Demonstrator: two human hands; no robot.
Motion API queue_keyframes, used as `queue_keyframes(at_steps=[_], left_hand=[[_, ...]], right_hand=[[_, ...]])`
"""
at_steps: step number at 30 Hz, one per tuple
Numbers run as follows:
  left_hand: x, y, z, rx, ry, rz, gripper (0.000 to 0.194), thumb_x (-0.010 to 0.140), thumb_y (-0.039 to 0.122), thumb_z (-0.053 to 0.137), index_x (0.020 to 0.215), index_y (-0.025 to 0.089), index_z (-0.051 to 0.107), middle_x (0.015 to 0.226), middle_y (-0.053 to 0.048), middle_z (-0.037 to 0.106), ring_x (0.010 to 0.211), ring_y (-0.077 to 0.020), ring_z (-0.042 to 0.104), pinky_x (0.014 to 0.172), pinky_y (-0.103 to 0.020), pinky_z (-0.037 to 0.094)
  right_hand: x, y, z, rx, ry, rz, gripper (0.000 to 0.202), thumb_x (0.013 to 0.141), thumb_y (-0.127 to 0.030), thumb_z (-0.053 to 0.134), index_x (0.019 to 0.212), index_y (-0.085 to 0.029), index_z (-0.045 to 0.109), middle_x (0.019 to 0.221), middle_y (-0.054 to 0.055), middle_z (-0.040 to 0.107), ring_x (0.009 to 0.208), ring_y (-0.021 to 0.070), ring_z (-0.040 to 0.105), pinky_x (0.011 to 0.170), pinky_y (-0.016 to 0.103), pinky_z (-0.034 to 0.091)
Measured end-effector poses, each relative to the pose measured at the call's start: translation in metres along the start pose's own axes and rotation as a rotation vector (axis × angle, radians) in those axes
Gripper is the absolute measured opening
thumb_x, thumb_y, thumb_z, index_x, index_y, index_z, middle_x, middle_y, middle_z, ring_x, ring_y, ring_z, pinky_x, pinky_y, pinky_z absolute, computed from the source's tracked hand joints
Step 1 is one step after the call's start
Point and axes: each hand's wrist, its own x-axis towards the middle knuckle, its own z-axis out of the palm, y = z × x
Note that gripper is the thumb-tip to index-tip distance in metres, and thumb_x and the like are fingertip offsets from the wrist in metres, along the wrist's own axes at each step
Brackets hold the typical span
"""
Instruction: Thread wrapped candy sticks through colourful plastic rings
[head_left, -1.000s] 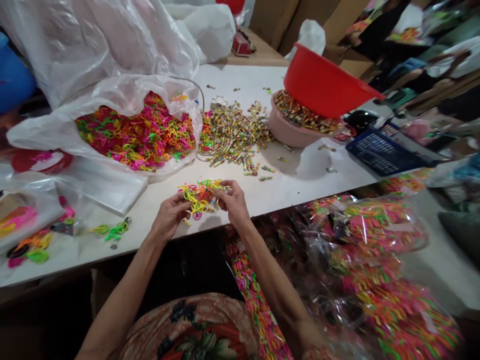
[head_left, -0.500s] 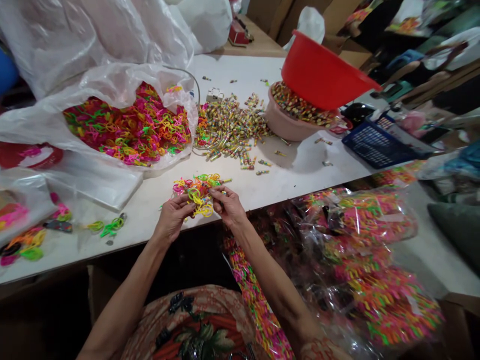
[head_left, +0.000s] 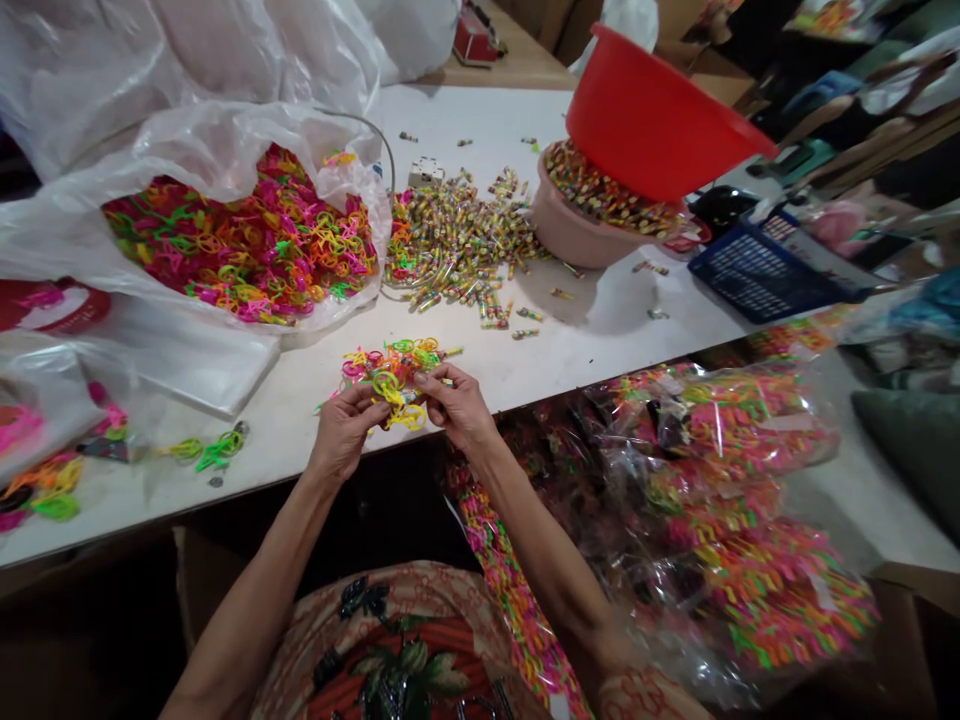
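your left hand (head_left: 341,432) has its grip pinched on a yellow loopy bit (head_left: 386,384), over the little bright pile (head_left: 403,354) on the white surface (head_left: 289,425). your right hand (head_left: 463,408) is beside it — you can't tell what that grip has. the bit looks light and bendy, so pinch one thin edge softly — loops may snag.

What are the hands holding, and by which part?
The left hand and right hand pinch small bright-coloured plastic loops; the exact gripped part cannot be told.
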Motion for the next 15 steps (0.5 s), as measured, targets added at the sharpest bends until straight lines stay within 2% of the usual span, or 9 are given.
queue_keyframes(at_steps=[2, 6, 8, 11, 13, 15], left_hand=[[0.000, -0.001, -0.001, 0.057, 0.022, 0.019, 0.039, 0.042, 0.026, 0.087, 0.076, 0.016, 0.073, 0.065, -0.002, 0.070, 0.052, -0.0106, 0.056, 0.049, -0.022, 0.042], [0.002, -0.002, -0.002, 0.121, 0.083, 0.052, 0.038, 0.042, 0.026, 0.086, 0.076, 0.015, 0.072, 0.061, -0.001, 0.068, 0.052, -0.0111, 0.055, 0.047, -0.022, 0.040], [0.005, -0.002, -0.002, 0.121, 0.050, 0.038, 0.039, 0.044, 0.028, 0.086, 0.078, 0.015, 0.072, 0.062, -0.002, 0.068, 0.052, -0.0112, 0.055, 0.048, -0.023, 0.041], [0.016, 0.003, -0.002, 0.187, -0.028, 0.049, 0.037, 0.050, 0.032, 0.082, 0.081, 0.014, 0.072, 0.065, -0.003, 0.068, 0.054, -0.0125, 0.056, 0.051, -0.025, 0.043], [0.032, 0.012, -0.003, 0.310, -0.044, 0.157, 0.034, 0.057, 0.033, 0.078, 0.085, 0.015, 0.071, 0.072, -0.004, 0.068, 0.061, -0.0145, 0.058, 0.057, -0.027, 0.046], [0.056, 0.025, -0.007, 0.516, -0.008, 0.335, 0.033, 0.064, 0.030, 0.073, 0.094, 0.017, 0.070, 0.087, -0.006, 0.069, 0.073, -0.0178, 0.061, 0.065, -0.030, 0.048]], right_hand=[[-0.003, -0.001, 0.001, -0.081, -0.001, -0.061, 0.046, 0.056, -0.051, 0.081, 0.062, -0.019, 0.048, 0.047, -0.006, 0.057, 0.028, 0.0022, 0.034, 0.030, 0.016, 0.020], [-0.008, 0.002, 0.004, -0.230, 0.080, -0.272, 0.041, 0.062, -0.050, 0.078, 0.062, -0.020, 0.051, 0.047, -0.007, 0.051, 0.032, 0.0043, 0.039, 0.033, 0.018, 0.027], [-0.006, 0.005, 0.005, -0.229, 0.093, -0.277, 0.040, 0.064, -0.051, 0.076, 0.062, -0.020, 0.050, 0.046, -0.008, 0.048, 0.032, 0.0050, 0.037, 0.033, 0.019, 0.026], [0.011, 0.002, 0.001, -0.285, 0.043, -0.233, 0.039, 0.069, -0.054, 0.070, 0.064, -0.021, 0.050, 0.049, -0.005, 0.053, 0.033, 0.0058, 0.035, 0.033, 0.021, 0.026], [0.032, -0.007, -0.004, -0.423, 0.053, -0.281, 0.034, 0.074, -0.051, 0.066, 0.068, -0.020, 0.054, 0.056, -0.002, 0.057, 0.039, 0.0078, 0.040, 0.038, 0.022, 0.032], [0.054, -0.021, -0.012, -0.618, 0.120, -0.363, 0.029, 0.076, -0.047, 0.063, 0.082, -0.019, 0.061, 0.065, 0.001, 0.061, 0.050, 0.0123, 0.050, 0.047, 0.025, 0.041]])
